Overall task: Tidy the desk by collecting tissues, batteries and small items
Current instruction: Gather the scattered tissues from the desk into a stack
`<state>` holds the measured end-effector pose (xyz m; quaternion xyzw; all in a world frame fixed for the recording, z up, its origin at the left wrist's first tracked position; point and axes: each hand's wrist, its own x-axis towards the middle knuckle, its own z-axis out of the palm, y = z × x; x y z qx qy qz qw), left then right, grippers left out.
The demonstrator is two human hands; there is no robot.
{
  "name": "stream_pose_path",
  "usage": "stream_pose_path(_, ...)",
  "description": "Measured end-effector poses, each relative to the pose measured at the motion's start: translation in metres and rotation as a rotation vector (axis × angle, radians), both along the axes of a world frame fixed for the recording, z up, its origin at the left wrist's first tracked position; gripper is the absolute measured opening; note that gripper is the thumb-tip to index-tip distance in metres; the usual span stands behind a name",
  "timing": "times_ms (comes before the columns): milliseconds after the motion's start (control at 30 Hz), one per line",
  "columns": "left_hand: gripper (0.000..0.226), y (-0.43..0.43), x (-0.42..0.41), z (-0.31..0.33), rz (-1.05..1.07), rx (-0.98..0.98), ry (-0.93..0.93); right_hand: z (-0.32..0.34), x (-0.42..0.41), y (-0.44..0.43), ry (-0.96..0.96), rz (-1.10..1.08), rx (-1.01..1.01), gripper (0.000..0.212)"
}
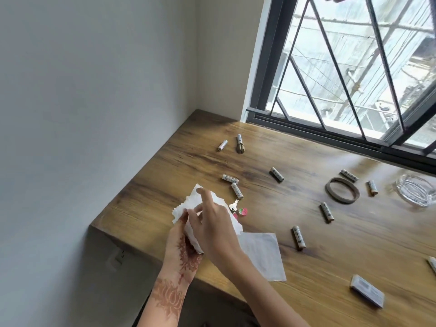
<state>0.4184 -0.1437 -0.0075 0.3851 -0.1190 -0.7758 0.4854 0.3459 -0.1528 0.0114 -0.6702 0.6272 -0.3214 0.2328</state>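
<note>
In the head view, a crumpled white tissue [195, 208] is being gripped near the front left corner of the brown wooden surface [306, 267]; it is being clasped from below by the henna-patterned left hand [181, 246] and pinched from above by the right hand [212, 223]; a second, flat white tissue [262, 253] is lying on the surface just beside the right forearm; a small key with a pink charm [238, 210] is lying just beyond the hands; white cylindrical batteries [299, 237] are lying scattered across the surface; a brown wooden ring [342, 190], a clear glass ashtray [415, 192] and a small white rectangular box [367, 294] are resting further right; a dark-framed barred window [342, 67] is standing behind.
</note>
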Motion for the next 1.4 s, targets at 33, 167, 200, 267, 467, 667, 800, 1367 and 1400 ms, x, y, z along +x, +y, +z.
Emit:
stream_pose_path(33, 0.046, -0.001, -0.003, -0.005, 0.015, -0.007, 0.075, 0.001, -0.001, 0.002, -0.056, -0.033, 0.023, 0.035)
stream_pose_path(167, 0.042, -0.003, -0.007, -0.016, -0.072, 0.013, 0.044, 0.003, -0.011, 0.016, -0.202, -0.058, 0.1, 0.035)
stream_pose_path(200, 0.036, -0.004, -0.009, -0.019, -0.092, 0.026, 0.005, 0.002, -0.015, 0.018, -0.243, -0.07, 0.095, 0.035)
stream_pose_path(267, 0.029, -0.005, -0.01, -0.023, -0.085, 0.02, -0.068, -0.003, -0.024, 0.021, -0.28, -0.125, 0.058, 0.032)
stream_pose_path(467, 0.016, 0.0, -0.012, -0.024, -0.06, -0.009, -0.175, -0.039, -0.071, 0.042, -0.098, -0.454, -0.008, 0.014)
stream_pose_path(667, 0.01, 0.014, -0.003, -0.021, -0.019, 0.023, -0.183, -0.065, -0.103, 0.081, 0.206, -0.661, 0.157, 0.033)
stream_pose_path(800, 0.008, 0.026, -0.001, -0.018, -0.029, 0.047, -0.196, -0.07, -0.104, 0.094, 0.243, -0.702, 0.223, 0.023)
stream_pose_path(1367, 0.016, 0.059, -0.002, -0.014, -0.14, -0.031, -0.111, -0.016, -0.11, 0.1, -0.466, -0.748, -0.084, 0.03)
stream_pose_path(1400, 0.016, 0.058, -0.004, -0.014, -0.154, -0.042, -0.113, -0.009, -0.109, 0.099, -0.426, -0.72, -0.122, 0.031)
